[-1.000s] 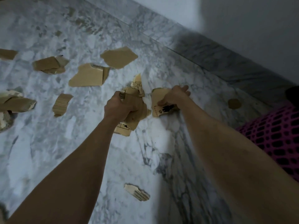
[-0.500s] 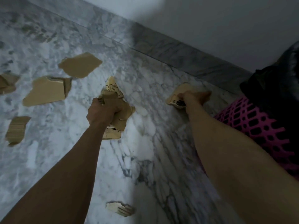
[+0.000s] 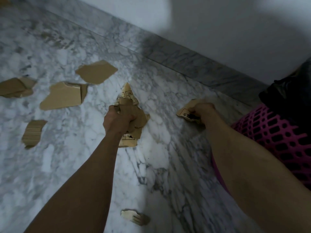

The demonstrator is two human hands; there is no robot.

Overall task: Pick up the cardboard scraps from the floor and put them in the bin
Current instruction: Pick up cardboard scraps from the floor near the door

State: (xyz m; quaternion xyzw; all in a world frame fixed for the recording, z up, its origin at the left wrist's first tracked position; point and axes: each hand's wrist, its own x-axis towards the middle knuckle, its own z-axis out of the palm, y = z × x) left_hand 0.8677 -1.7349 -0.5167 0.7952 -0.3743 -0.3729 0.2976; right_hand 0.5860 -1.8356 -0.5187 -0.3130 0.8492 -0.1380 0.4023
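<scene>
My left hand [image 3: 118, 120] grips a bundle of brown cardboard scraps [image 3: 139, 120] above the marble floor, some with black print. My right hand [image 3: 202, 110] holds one printed cardboard scrap [image 3: 186, 112] just left of the pink mesh bin [image 3: 276, 140], which has a black liner [image 3: 286, 98]. Several loose scraps lie on the floor: a large one [image 3: 96, 74] near the skirting, a torn one [image 3: 63, 96] beside it, one at the far left [image 3: 13, 87], a ribbed one [image 3: 33, 133], and a small pale one [image 3: 134, 216] close to me.
A marble skirting [image 3: 185, 59] and white wall [image 3: 218, 22] run diagonally behind the scraps. The bin stands in the corner at the right, against the wall. Bare marble floor [image 3: 67, 165] stretches between the scraps and me.
My right hand lifted the printed scrap off the floor and carried it right, toward the bin. The view swung right, revealing more of the bin. The left hand kept its bundle.
</scene>
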